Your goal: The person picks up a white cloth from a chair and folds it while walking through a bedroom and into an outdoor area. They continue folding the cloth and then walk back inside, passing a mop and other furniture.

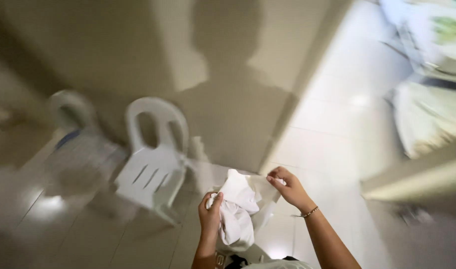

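My left hand (210,214) grips a bunched white cloth (238,209) from its left side. My right hand (286,187), with a thin bracelet on the wrist, pinches the upper right edge of the same cloth. The cloth hangs crumpled between both hands, above the floor and in front of my body. The whole view is blurred by motion.
A white plastic chair (150,169) stands to the left of my hands, near a beige wall (223,74) that carries my shadow. A second chair (76,144) sits further left, blurred. Glossy light floor tiles (337,124) stretch to the right. Blurred furniture (427,109) fills the far right.
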